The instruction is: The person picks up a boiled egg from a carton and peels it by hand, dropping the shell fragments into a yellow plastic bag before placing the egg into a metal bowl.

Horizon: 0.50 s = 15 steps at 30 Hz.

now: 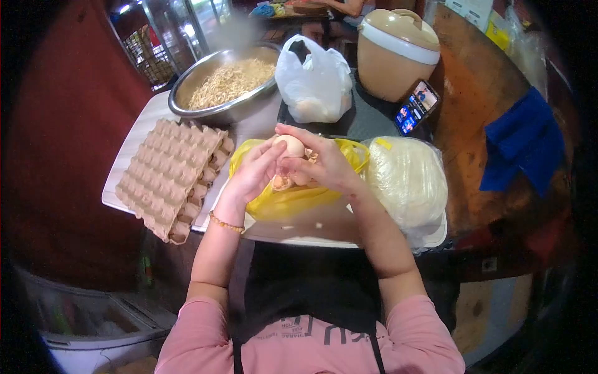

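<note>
Both my hands meet over a yellow plastic bag (293, 201) on the white tray. My left hand (252, 171) and my right hand (321, 163) together hold a pale egg (289, 146) between the fingertips. Bits of shell seem to hang beneath the egg, over the bag's mouth. A beaded bracelet (225, 223) circles my left wrist.
A stack of upturned cardboard egg trays (171, 177) lies left. Behind stand a steel bowl of noodles (227, 81), a white plastic bag (314, 81), a beige lidded pot (395, 53) and a lit phone (416, 107). A wrapped pale bundle (408, 181) sits right; a blue cloth (523, 143) beyond.
</note>
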{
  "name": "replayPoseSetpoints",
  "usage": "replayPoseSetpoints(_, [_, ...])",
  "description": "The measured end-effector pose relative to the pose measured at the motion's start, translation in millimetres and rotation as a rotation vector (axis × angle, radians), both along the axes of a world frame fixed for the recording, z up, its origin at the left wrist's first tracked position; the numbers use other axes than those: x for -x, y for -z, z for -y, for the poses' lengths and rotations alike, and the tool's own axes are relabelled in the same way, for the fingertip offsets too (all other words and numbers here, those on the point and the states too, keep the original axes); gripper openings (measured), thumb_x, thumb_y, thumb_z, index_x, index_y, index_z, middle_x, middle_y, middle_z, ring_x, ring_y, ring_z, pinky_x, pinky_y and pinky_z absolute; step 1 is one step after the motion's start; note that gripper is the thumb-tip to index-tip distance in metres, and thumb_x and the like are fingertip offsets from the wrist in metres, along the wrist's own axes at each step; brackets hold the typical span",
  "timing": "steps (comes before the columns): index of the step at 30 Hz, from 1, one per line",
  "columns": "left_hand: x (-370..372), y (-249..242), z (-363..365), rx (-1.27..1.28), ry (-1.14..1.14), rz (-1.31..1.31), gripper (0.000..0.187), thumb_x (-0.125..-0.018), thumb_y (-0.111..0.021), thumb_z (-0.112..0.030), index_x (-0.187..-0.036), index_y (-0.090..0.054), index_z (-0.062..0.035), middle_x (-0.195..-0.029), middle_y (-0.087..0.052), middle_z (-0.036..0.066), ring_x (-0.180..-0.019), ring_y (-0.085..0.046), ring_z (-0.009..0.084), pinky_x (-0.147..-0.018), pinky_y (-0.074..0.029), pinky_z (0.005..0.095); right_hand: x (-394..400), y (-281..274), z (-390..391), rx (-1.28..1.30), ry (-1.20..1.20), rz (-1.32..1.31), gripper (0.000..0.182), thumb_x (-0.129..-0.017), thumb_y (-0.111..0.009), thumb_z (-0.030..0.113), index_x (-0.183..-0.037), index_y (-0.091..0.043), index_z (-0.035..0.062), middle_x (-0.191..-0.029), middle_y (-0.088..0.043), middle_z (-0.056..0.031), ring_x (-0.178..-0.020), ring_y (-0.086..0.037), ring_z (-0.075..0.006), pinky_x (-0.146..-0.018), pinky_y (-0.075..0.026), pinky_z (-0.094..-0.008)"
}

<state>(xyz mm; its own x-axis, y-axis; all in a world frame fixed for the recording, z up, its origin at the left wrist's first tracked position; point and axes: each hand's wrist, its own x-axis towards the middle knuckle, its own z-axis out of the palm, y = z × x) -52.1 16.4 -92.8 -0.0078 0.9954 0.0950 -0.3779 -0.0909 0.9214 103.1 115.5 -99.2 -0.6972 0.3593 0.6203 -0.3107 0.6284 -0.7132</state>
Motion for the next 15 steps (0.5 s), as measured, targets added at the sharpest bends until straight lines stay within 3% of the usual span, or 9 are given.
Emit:
replayPoseSetpoints(5, [4,9,-30,-0.075,0.066,-0.102,0.035,-0.096,-0.053,-0.03,-0.112,-0.056,0.0009,-0.093,-0.063,0.004,-0.077,-0.06,0.0093,-0.066,-0.048,0.0219,-10,-5,-9,0.048,0.086,0.021,0.059,-0.084,-0.069,0.026,-0.132,-0.049,-0.0003,-0.124,-0.058,-0.02,-0.113,-0.059,-0.0265,-0.094,-0.044,-0.0334])
replayPoseSetpoints(7, [6,14,-35,-0.094,0.091,-0.137,0.035,-0.096,-0.054,-0.031,-0.112,-0.057,0.0004,-0.092,-0.063,0.004,-0.077,-0.059,0.0088,-0.067,-0.047,0.0224,-8,-1,-12,0.068,0.121,0.06,0.053,-0.086,-0.067,0.018,-0.133,-0.049,0.0005,-0.128,-0.058,-0.0131,-0.111,-0.058,-0.0181,-0.096,-0.044,-0.03])
replayPoseSetpoints(8, [5,16,-36,-0.091,0.072,-0.113,0.036,-0.095,-0.054,-0.032,-0.111,-0.058,0.0002,-0.09,-0.063,0.003,-0.076,-0.059,0.0091,-0.067,-0.047,0.0225,-7,0,-12,0.069,0.122,0.062,0.053,-0.086,-0.067,0.018,-0.133,-0.049,0.0005,-0.128,-0.058,-0.0131,-0.111,-0.058,-0.0181,-0.096,-0.044,-0.03])
replayPoseSetpoints(10, [5,21,-36,-0.087,0.051,-0.086,0.036,-0.095,-0.055,-0.033,-0.109,-0.058,0.0,-0.089,-0.063,0.003,-0.074,-0.058,0.0093,-0.066,-0.046,0.0225,-5,2,-12,0.037,0.141,0.025,0.054,-0.086,-0.066,0.025,-0.131,-0.05,-0.0008,-0.122,-0.059,-0.0205,-0.111,-0.06,-0.0264,-0.093,-0.045,-0.0337])
replayPoseSetpoints(15, [8,35,-29,-0.088,0.001,0.025,0.033,-0.095,-0.055,-0.029,-0.109,-0.059,-0.0001,-0.091,-0.064,0.004,-0.078,-0.059,0.0093,-0.067,-0.046,0.0229,3,13,-9,0.043,0.115,0.028,0.053,-0.087,-0.066,0.025,-0.13,-0.05,-0.0006,-0.122,-0.059,-0.0209,-0.11,-0.061,-0.0252,-0.092,-0.046,-0.0333])
